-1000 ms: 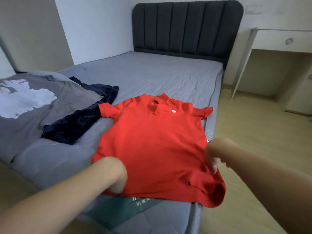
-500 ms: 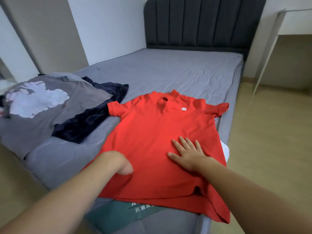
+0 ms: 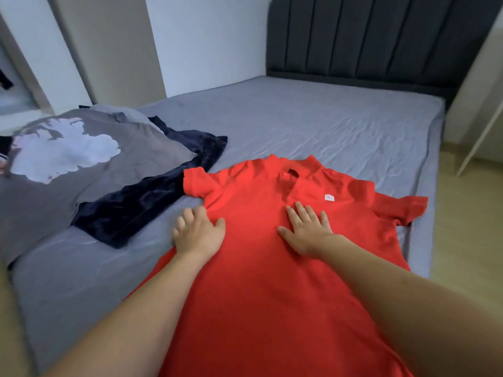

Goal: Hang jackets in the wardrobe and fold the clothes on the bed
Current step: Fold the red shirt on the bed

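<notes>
A red polo shirt point(image 3: 266, 281) lies flat, front up, on the grey bed point(image 3: 313, 126), collar toward the headboard. My right hand point(image 3: 307, 229) presses flat on its chest with fingers spread, just below the small white logo. My left hand point(image 3: 197, 232) rests on the shirt's left edge under the sleeve, fingers lying loosely over the cloth and onto the sheet. To the left lie a grey T-shirt with a white print point(image 3: 68, 164) and a dark navy garment point(image 3: 141, 205) partly under it.
A dark padded headboard point(image 3: 367, 39) stands at the far end. Wooden floor point(image 3: 468, 219) runs along the bed's right side, with a white desk leg point(image 3: 479, 140) there. White walls and a beige panel point(image 3: 109, 47) stand at the back left.
Both hands have slid up the shirt from its hem toward the chest. My left hand went from curled at the lower edge to lying flat near the sleeve. The view came closer.
</notes>
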The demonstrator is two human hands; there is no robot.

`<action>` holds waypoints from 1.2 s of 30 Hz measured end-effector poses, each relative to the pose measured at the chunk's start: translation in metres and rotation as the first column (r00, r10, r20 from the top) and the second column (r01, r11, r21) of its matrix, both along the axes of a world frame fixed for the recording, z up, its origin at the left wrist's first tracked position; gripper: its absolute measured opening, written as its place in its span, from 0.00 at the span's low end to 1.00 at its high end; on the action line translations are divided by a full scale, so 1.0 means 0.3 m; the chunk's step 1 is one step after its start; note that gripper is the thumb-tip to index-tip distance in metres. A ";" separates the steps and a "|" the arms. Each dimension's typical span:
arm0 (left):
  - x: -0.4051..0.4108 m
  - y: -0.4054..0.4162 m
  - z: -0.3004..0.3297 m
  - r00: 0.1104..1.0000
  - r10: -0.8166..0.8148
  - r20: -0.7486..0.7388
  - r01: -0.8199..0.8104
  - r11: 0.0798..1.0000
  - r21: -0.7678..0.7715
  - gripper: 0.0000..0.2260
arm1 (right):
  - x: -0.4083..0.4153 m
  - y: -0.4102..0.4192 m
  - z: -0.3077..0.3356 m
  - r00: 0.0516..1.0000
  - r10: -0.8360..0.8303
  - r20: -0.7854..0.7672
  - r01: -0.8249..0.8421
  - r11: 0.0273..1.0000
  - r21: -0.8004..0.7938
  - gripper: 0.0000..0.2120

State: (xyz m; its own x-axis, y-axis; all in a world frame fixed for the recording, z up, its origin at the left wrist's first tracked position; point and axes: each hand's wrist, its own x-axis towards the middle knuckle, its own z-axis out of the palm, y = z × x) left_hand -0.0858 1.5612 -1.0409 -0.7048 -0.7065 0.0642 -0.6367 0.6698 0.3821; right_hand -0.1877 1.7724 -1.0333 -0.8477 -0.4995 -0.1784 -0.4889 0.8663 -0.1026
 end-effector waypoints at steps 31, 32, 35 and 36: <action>-0.446 -0.033 0.017 0.762 -0.591 0.265 0.642 0.741 -0.197 0.36 | -0.360 0.510 0.055 0.419 -0.900 0.122 0.882 0.371 -0.290 0.27; -0.444 -0.032 0.012 0.748 -0.587 0.311 0.651 0.739 -0.171 0.35 | -0.367 0.495 0.076 0.453 -0.884 0.116 0.857 0.396 -0.329 0.22; -0.434 -0.023 -0.020 0.711 -0.553 0.434 0.653 0.748 -0.118 0.35 | -0.371 0.465 0.137 0.568 -0.823 -0.011 0.735 0.514 -0.443 0.14; -0.432 -0.020 -0.023 0.704 -0.544 0.456 0.651 0.752 -0.108 0.35 | -0.363 0.455 0.149 0.596 -0.784 -0.172 0.669 0.604 -0.433 0.13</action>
State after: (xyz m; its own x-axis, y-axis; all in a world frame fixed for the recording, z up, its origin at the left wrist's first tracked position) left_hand -0.2154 1.5550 -1.0477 -0.9742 -0.1235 -0.1890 -0.1210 0.9923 -0.0252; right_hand -0.2965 1.9089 -0.9887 -0.9187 0.3377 0.2047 0.2428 0.8918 -0.3819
